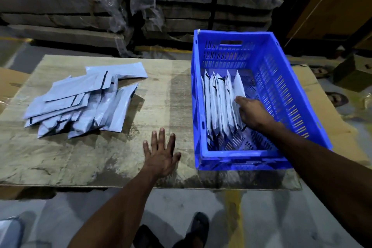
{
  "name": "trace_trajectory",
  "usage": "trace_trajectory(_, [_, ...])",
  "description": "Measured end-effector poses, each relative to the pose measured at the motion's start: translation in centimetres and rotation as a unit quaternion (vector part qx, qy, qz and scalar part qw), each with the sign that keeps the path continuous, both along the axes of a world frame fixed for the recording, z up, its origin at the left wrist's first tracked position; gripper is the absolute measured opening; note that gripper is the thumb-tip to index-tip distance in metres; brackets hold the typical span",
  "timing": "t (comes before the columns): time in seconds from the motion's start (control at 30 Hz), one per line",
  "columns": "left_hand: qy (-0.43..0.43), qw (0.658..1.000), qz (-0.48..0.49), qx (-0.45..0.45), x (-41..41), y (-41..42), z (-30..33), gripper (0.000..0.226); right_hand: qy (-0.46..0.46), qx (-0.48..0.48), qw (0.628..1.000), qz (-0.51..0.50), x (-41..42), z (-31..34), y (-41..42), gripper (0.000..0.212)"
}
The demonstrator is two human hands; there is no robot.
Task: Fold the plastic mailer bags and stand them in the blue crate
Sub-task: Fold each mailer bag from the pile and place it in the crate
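A warehouse packing spot — wrapped stacks of flattened cartons point(66, 4) fill the top of the frame, yellow floor lines point(165, 50) run beneath them, and a worn board worktop point(100, 157) sits on bare concrete.

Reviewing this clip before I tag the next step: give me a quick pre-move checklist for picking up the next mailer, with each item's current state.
1. Row of folded bags standing on edge in the blue crate: ok, leaning slightly but upright.
2. Right hand free of the row: not ok, it is inside the crate with fingers against the rightmost bag.
3. Left hand free to pick: ok, flat and open on the table, holding nothing.
4. Unfolded bags left: ok, a loose pile of mailers lies on the table's left side.
5. Room in the crate: ok, its right part is bare.
6. Whether the right hand grips a bag: cannot tell.
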State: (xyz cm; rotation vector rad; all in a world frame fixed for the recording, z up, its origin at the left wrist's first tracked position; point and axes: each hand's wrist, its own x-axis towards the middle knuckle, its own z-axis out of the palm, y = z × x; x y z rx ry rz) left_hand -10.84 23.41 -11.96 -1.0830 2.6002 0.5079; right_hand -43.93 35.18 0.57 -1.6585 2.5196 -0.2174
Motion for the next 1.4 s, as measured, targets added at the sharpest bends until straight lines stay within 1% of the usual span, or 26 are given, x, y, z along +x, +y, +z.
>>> trace_trajectory(0.03, [0.0,1.0,0.0,-0.002,0.0,0.1,0.0,0.094,-0.002,-0.001,1.0,0.007,0.3,0.1,0.0,0.028])
trace_trajectory(0.13, [0.008,1.0,0.003,-0.001,0.0,0.2,0.1,0.094,-0.003,0.031,0.999,0.014,0.8,0.4,0.5,0.011])
trace_trajectory(0.17, [0.009,1.0,0.003,0.0,0.0,0.3,0.1,0.094,0.003,0.036,0.999,0.01,0.8,0.6,0.6,0.013])
trace_trajectory(0.27, [0.013,1.0,0.003,0.001,0.0,0.2,0.1,0.094,0.025,0.043,0.999,0.003,1.3,1.3,0.6,0.036])
trace_trajectory(0.37, [0.009,1.0,0.003,0.001,0.0,0.2,0.0,0.094,0.027,0.063,0.998,0.002,1.8,1.6,0.4,0.038])
trace_trajectory(0.47, [0.014,1.0,0.003,-0.002,0.1,0.2,-0.2,0.093,0.025,0.06,0.998,0.019,1.9,1.4,0.5,0.026])
trace_trajectory(0.57, [0.01,1.0,0.0,-0.002,0.1,0.1,-0.4,0.092,0.023,0.073,0.997,0.025,1.9,1.2,0.5,0.025])
trace_trajectory(0.67, [0.014,1.0,0.0,0.001,0.2,0.1,-0.3,0.092,0.027,0.069,0.997,0.026,2.1,1.4,0.5,0.014])
trace_trajectory(0.7, [0.016,1.0,0.0,0.003,0.2,0.0,-0.3,0.093,0.023,0.067,0.997,0.022,2.0,1.5,0.4,0.016])
trace_trajectory(0.8, [0.019,1.0,-0.002,0.006,0.2,0.0,-0.3,0.092,0.024,0.073,0.997,0.001,1.7,1.7,0.5,0.042])
trace_trajectory(0.83, [0.021,1.0,-0.002,0.005,0.3,0.0,-0.3,0.092,0.031,0.07,0.997,-0.011,1.8,1.8,0.5,0.046])
trace_trajectory(0.93, [0.042,0.999,-0.005,-0.003,0.5,0.1,-0.2,0.089,0.055,0.025,0.997,-0.039,2.3,2.8,0.2,0.048])
trace_trajectory(1.0, [0.056,0.998,-0.007,-0.011,0.9,0.2,-0.1,0.087,0.062,-0.023,0.997,-0.028,2.9,3.8,-0.5,0.048])
trace_trajectory(1.1, [0.063,0.998,-0.01,-0.028,2.0,0.5,-0.1,0.083,0.073,-0.119,0.99,0.028,4.2,5.2,-2.4,0.045])
trace_trajectory(1.23, [0.071,0.996,-0.008,-0.06,4.3,0.5,-0.6,0.07,0.087,-0.227,0.966,0.092,7.2,7.1,-6.3,0.039])
trace_trajectory(1.3, [0.085,0.994,0.003,-0.071,5.6,0.3,-0.8,0.07,0.089,-0.256,0.954,0.127,9.1,7.7,-8.4,0.04])
trace_trajectory(1.4, [0.105,0.99,0.03,-0.091,7.6,-0.7,-0.8,0.073,0.082,-0.274,0.942,0.178,12.3,8.0,-11.6,0.041])
